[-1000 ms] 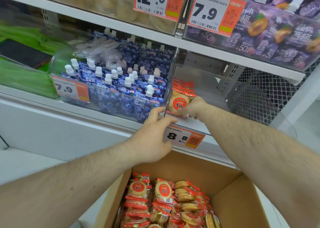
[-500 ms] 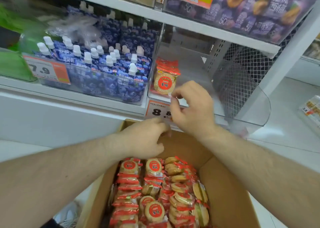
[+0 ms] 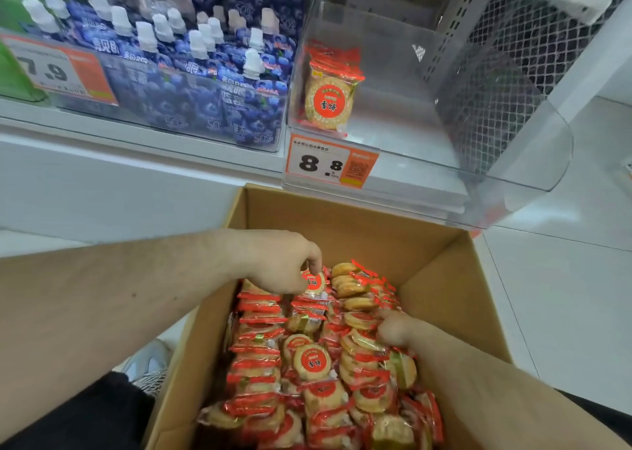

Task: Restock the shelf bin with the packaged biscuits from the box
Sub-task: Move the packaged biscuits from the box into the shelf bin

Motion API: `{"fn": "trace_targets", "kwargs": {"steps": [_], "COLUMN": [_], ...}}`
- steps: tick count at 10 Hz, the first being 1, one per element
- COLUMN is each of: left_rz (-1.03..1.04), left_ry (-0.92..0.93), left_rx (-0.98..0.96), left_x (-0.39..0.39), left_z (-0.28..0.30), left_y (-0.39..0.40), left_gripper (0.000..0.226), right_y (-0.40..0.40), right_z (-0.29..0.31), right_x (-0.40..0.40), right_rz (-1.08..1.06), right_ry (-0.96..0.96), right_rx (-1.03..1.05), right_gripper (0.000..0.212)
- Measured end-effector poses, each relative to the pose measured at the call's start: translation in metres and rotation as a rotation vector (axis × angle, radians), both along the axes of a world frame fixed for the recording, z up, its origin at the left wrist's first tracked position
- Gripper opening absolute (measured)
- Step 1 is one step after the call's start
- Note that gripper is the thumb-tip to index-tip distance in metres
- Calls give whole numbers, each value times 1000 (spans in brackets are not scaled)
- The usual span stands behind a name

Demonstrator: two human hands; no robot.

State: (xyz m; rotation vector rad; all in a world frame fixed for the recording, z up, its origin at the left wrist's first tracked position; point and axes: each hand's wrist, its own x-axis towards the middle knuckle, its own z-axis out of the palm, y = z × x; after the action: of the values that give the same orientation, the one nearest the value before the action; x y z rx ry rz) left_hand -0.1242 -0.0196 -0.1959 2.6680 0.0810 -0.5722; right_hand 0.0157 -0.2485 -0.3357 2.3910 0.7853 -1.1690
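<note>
I see the cardboard box (image 3: 345, 224) open on the floor below the shelf, packed with packaged biscuits (image 3: 313, 364) in red-trimmed wrappers, most of them standing on edge in rows, a few lying face up with a round red label showing. Above it, the clear shelf bin (image 3: 513, 162) holds only a small stack of the same biscuit packs (image 3: 329, 99) pushed against its left wall; the rest of the bin floor is bare. A price tag reading 8.8 (image 3: 330, 165) hangs on the bin's front. To the left, a second clear bin (image 3: 219, 107) is full of blue spouted pouches with white caps (image 3: 191, 70), tagged 7.9 (image 3: 58, 68).

My left hand (image 3: 284, 268) is down at the back of the box, fingers curled, pinching the top edge of 1 biscuit pack (image 3: 314, 281). My right hand (image 3: 393, 330) is pushed in among the packs on the right side; its fingers are buried, so I cannot tell whether they grip anything.
</note>
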Motion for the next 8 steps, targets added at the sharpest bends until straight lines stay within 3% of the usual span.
{"fn": "trace_targets", "kwargs": {"steps": [1, 2, 3, 4, 5, 6, 7, 8], "left_rz": [22, 27, 34, 60, 108, 171, 297, 424], "left_ry": [51, 59, 57, 39, 26, 68, 124, 120], "left_rx": [-4, -3, -6, -48, -73, -129, -237, -377], "left_x": [0, 2, 6, 3, -2, -4, -9, -12], "left_z": [-9, -1, 1, 2, 7, 15, 23, 24], "left_y": [3, -1, -1, 0, 1, 6, 8, 6], "left_gripper": [48, 46, 40, 40, 44, 67, 82, 69], "right_y": [-14, -17, -8, 8, 27, 42, 55, 65], "right_z": [-16, -10, 27, 64, 90, 115, 122, 124], "right_x": [-8, -1, 8, 10, -1, -22, -44, -54], "right_rz": [-104, -251, -192, -179, -611, -920, -926, -927], "right_ry": [39, -182, -411, -463, -60, 455, 657, 813], "right_rx": [-12, 122, 231, 310, 676, 956, 1041, 1088], "right_gripper": [63, 44, 21, 9, 24, 30, 27, 21]}}
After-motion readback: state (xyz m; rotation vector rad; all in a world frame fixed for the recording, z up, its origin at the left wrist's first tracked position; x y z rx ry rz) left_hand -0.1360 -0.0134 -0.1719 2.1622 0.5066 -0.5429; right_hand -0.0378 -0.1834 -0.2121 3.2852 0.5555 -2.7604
